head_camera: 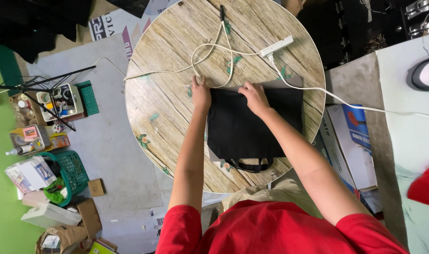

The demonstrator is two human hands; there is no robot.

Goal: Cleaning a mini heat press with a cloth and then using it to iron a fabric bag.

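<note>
A black cloth tote bag [245, 127] lies flat on a round wood-patterned table [167, 103], its handles [250, 165] toward me. A grey board [289, 83] shows under its far edge. My left hand [201, 92] presses on the bag's far left corner. My right hand [255, 96] rests on the bag's far edge near the middle, fingers bent over the cloth. Whether the fingers pinch the fabric is hidden.
A white power strip [276, 46] and looping white cable [210, 51] lie on the table beyond the bag. Left on the floor stand a green basket [73, 171], boxes and a black tripod [40, 89]. Cardboard boxes [348, 141] sit at the right.
</note>
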